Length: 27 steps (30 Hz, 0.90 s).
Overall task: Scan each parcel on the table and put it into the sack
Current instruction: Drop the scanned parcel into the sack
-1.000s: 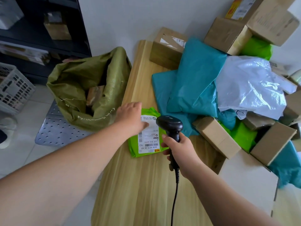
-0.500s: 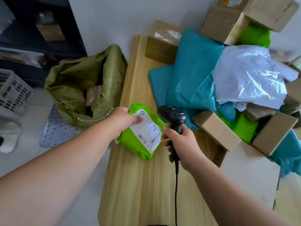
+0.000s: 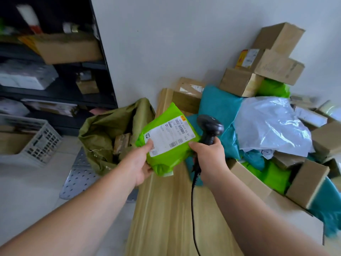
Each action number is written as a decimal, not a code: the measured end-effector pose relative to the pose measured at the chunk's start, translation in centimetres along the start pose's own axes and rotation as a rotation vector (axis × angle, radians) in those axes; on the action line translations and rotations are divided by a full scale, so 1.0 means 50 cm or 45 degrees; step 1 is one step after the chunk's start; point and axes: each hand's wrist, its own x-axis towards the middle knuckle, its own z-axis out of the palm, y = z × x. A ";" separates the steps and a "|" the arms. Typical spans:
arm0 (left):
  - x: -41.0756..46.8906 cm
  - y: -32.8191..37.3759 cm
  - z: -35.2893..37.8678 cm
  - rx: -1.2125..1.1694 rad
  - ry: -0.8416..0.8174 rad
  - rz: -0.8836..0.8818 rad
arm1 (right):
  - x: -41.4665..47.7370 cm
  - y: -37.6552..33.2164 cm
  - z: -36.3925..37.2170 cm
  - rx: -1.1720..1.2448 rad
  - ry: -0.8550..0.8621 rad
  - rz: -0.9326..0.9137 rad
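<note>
My left hand (image 3: 139, 163) grips a bright green parcel (image 3: 166, 159) by its left edge, thumb on the white label, and holds it lifted above the wooden table (image 3: 166, 209), label tilted up. My right hand (image 3: 208, 161) is wrapped around the handle of a black barcode scanner (image 3: 210, 128), just right of the parcel; its cord hangs down over the table. The olive green sack (image 3: 103, 133) stands open on the floor left of the table, with brown parcels inside.
Teal, white and green mailer bags (image 3: 219, 108) and several cardboard boxes (image 3: 239, 82) are heaped on the table's right and far side. A dark shelf unit (image 3: 55, 71) and a white crate (image 3: 36, 143) stand at the left. A perforated metal plate (image 3: 79, 178) lies under the sack.
My left hand picked the green parcel up off the table and raised it, turning the label upward. The scanner hand stayed beside it. My view tilted upward.
</note>
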 end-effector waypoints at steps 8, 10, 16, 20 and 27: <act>0.011 0.073 -0.072 0.651 0.246 0.408 | 0.025 -0.056 -0.023 -0.297 -0.264 0.023; 0.007 0.093 -0.069 0.675 0.039 0.307 | 0.027 -0.063 -0.018 -0.334 -0.342 0.038; -0.005 0.104 -0.063 0.497 -0.030 0.268 | 0.028 -0.065 0.019 -0.432 -0.367 -0.028; 0.016 0.136 -0.110 0.331 0.218 0.336 | 0.010 -0.081 0.055 -0.458 -0.415 -0.047; 0.051 0.183 -0.176 0.228 0.345 0.382 | -0.023 -0.115 0.173 -0.269 -0.686 0.340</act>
